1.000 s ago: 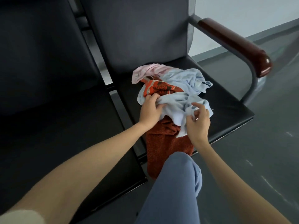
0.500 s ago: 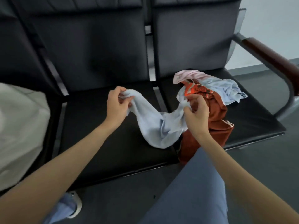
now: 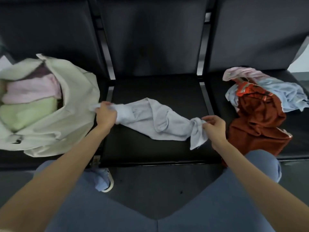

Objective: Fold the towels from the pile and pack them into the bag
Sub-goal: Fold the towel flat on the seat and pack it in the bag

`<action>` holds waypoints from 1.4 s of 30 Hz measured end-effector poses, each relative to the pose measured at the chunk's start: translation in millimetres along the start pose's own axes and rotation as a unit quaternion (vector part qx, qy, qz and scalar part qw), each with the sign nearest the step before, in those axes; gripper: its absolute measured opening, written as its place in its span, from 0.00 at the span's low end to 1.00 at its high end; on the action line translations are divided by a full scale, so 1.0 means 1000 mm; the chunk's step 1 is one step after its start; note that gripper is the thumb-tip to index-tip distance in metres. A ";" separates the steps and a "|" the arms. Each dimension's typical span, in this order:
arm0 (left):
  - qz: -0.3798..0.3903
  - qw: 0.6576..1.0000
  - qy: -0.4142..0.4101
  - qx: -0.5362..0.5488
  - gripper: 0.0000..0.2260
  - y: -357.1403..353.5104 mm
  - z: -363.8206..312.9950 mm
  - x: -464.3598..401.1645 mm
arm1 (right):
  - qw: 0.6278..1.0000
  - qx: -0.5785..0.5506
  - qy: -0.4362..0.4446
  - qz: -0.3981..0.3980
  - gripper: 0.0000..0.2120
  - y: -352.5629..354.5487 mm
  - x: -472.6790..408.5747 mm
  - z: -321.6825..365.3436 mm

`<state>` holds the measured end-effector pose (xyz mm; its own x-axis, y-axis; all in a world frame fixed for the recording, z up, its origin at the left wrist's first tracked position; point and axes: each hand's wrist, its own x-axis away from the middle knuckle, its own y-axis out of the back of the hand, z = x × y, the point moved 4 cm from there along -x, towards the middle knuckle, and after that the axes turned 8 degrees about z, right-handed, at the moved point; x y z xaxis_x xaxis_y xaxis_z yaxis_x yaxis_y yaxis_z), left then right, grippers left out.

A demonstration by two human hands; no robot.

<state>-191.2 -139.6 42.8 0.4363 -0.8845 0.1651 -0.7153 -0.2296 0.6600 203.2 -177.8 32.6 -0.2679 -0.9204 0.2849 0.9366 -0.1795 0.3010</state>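
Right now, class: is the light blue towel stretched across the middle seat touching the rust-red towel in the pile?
Apart. The head view shows bare black seat between the light blue towel and the rust-red towel; only the right hand lies between them.

Soft matt terry towel (image 3: 157,121), canvas-like bag (image 3: 78,97), smooth seat (image 3: 150,91).

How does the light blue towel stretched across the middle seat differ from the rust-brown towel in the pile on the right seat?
The light blue towel is pulled out lengthwise, one end gripped by the left hand and the other pinched by the right hand; the rust-brown towel lies crumpled and unheld. The blue one lies alone on its seat; the brown one hangs over the seat edge. Neither is folded.
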 end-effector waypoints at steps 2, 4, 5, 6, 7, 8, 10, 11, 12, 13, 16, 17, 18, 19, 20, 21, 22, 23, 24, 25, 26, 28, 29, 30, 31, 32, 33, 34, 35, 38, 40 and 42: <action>0.075 0.994 -0.015 -0.075 0.16 -0.019 0.012 0.002 | 0.997 0.068 -0.019 -0.009 0.06 0.000 -0.004 -0.017; 0.144 0.979 -0.082 -0.118 0.12 -0.042 0.010 0.016 | 0.986 0.164 -0.022 -0.005 0.07 -0.002 -0.003 -0.028; 0.175 0.973 -0.105 -0.110 0.11 -0.052 0.009 0.027 | 0.976 0.219 -0.012 -0.002 0.08 -0.004 -0.002 -0.030; 0.201 0.966 -0.127 -0.104 0.11 -0.063 0.009 0.036 | 0.964 0.268 0.002 0.002 0.11 -0.008 0.000 -0.029; 0.224 0.960 -0.141 -0.097 0.12 -0.073 0.008 0.043 | 0.953 0.301 0.024 0.014 0.13 -0.014 0.002 -0.027; 0.243 0.953 -0.153 -0.096 0.13 -0.082 0.009 0.048 | 0.947 0.316 0.052 0.036 0.15 -0.023 0.003 -0.024; 0.268 0.946 -0.150 -0.098 0.14 -0.098 0.010 0.049 | 0.934 0.328 0.102 0.100 0.17 -0.043 0.001 -0.017; 0.267 0.949 -0.137 -0.091 0.13 -0.102 0.009 0.045 | 0.924 0.337 0.122 0.133 0.18 -0.053 -0.001 -0.015; 0.261 0.954 -0.123 -0.079 0.13 -0.106 0.008 0.040 | 0.911 0.352 0.142 0.162 0.19 -0.063 -0.004 -0.012; 0.255 0.959 -0.108 -0.066 0.13 -0.109 0.006 0.036 | 0.898 0.365 0.161 0.186 0.20 -0.072 -0.009 -0.009; 0.241 0.967 -0.073 -0.031 0.13 -0.113 0.004 0.025 | 0.875 0.391 0.181 0.219 0.24 -0.094 -0.029 0.000; 0.241 0.968 -0.066 -0.024 0.13 -0.113 0.002 0.023 | 0.872 0.394 0.179 0.227 0.25 -0.100 -0.037 0.002; 0.242 0.968 -0.061 -0.018 0.13 -0.114 0.002 0.020 | 0.866 0.405 0.171 0.238 0.27 -0.106 -0.045 0.003; 0.243 0.968 -0.058 -0.011 0.13 -0.114 0.001 0.018 | 0.856 0.423 0.158 0.253 0.28 -0.111 -0.053 0.004; 0.242 0.969 -0.056 -0.007 0.13 -0.116 -0.001 0.015 | 0.842 0.445 0.141 0.272 0.28 -0.114 -0.060 0.003; 0.239 0.969 -0.054 -0.002 0.13 -0.116 -0.003 0.013 | 0.829 0.462 0.128 0.288 0.27 -0.116 -0.066 0.001; 0.233 0.971 -0.051 0.003 0.12 -0.117 -0.005 0.010 | 0.821 0.473 0.123 0.296 0.25 -0.117 -0.071 0.000; 0.225 0.973 -0.046 0.011 0.11 -0.118 -0.008 0.008 | 0.821 0.474 0.129 0.292 0.21 -0.116 -0.074 -0.001; 0.216 0.975 -0.042 0.020 0.09 -0.119 -0.011 0.005 | 0.828 0.465 0.147 0.275 0.17 -0.114 -0.075 0.000; 0.207 0.977 -0.037 0.029 0.08 -0.121 -0.014 0.001 | 0.839 0.451 0.173 0.250 0.12 -0.111 -0.075 0.002; 0.201 0.978 -0.030 0.040 0.07 -0.124 -0.017 -0.003 | 0.849 0.435 0.200 0.224 0.07 -0.105 -0.072 0.005; 0.192 0.980 -0.008 0.056 0.08 -0.131 -0.027 -0.011 | 0.873 0.389 0.221 0.196 0.05 -0.092 -0.065 0.007; 0.186 0.981 0.006 0.058 0.09 -0.134 -0.034 -0.015 | 0.890 0.352 0.210 0.198 0.05 -0.086 -0.060 0.007; 0.180 0.982 0.023 0.057 0.11 -0.137 -0.041 -0.019 | 0.906 0.314 0.193 0.207 0.05 -0.080 -0.054 0.008; 0.172 0.982 0.047 0.057 0.14 -0.140 -0.049 -0.021 | 0.920 0.276 0.176 0.217 0.07 -0.075 -0.048 0.010; 0.167 0.981 0.078 0.063 0.17 -0.142 -0.056 -0.022 | 0.933 0.233 0.154 0.227 0.08 -0.070 -0.041 0.012; 0.161 0.978 0.110 0.073 0.19 -0.144 -0.062 -0.022 | 0.945 0.177 0.128 0.241 0.09 -0.066 -0.034 0.014; 0.159 0.974 0.141 0.084 0.20 -0.147 -0.065 -0.024 | 0.953 0.119 0.103 0.257 0.10 -0.061 -0.029 0.017; 0.157 0.970 0.166 0.089 0.20 -0.149 -0.067 -0.023 | 0.956 0.070 0.083 0.272 0.11 -0.056 -0.024 0.019; 0.165 0.961 0.194 0.107 0.21 -0.151 -0.073 -0.024 | 0.950 -0.030 0.049 0.307 0.05 -0.043 -0.015 0.022; 0.179 0.954 0.204 0.126 0.23 -0.152 -0.077 -0.024 | 0.942 -0.078 0.034 0.324 0.04 -0.037 -0.013 0.022; 0.180 0.943 0.237 0.151 0.25 -0.152 -0.077 -0.022 | 0.934 -0.118 0.012 0.337 0.06 -0.034 -0.010 0.024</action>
<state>-49.8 -53.4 -4.5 0.2790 -0.6623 0.6953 -0.9553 -0.1178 0.2710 168.8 -153.9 41.5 0.4036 -0.8585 0.3164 0.9149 0.3749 -0.1497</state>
